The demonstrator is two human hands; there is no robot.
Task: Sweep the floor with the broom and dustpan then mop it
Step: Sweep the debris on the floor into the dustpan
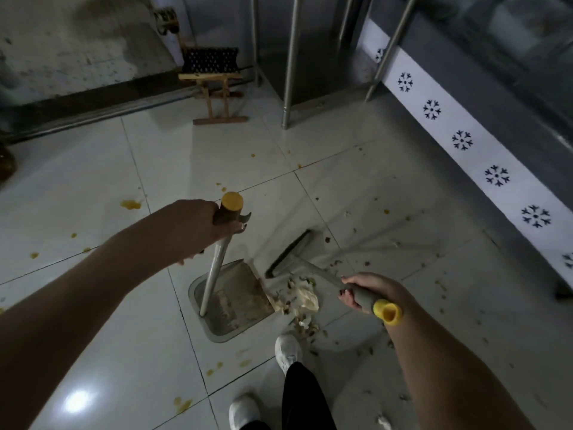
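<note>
Two grips busy, head view: left grip (201, 228) curled round the dustpan (238, 293) handle, pan flat on the floor (93, 181); right grip (362, 290) wrapped round the broom (290, 252) handle, head just beyond the debris pile (305, 301) at the pan's lip. Sweeping step; next calls for a short stroke into the pan.

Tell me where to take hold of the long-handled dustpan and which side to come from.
Grip the dustpan by the dark sleeve just under the yellow cap, where the left hand holds it. The metal handle rises steeply from the pan's rear, so fingers wrap it sideways. Come from the left, behind the pan: its open mouth faces right, toward the debris pile and broom.
</note>
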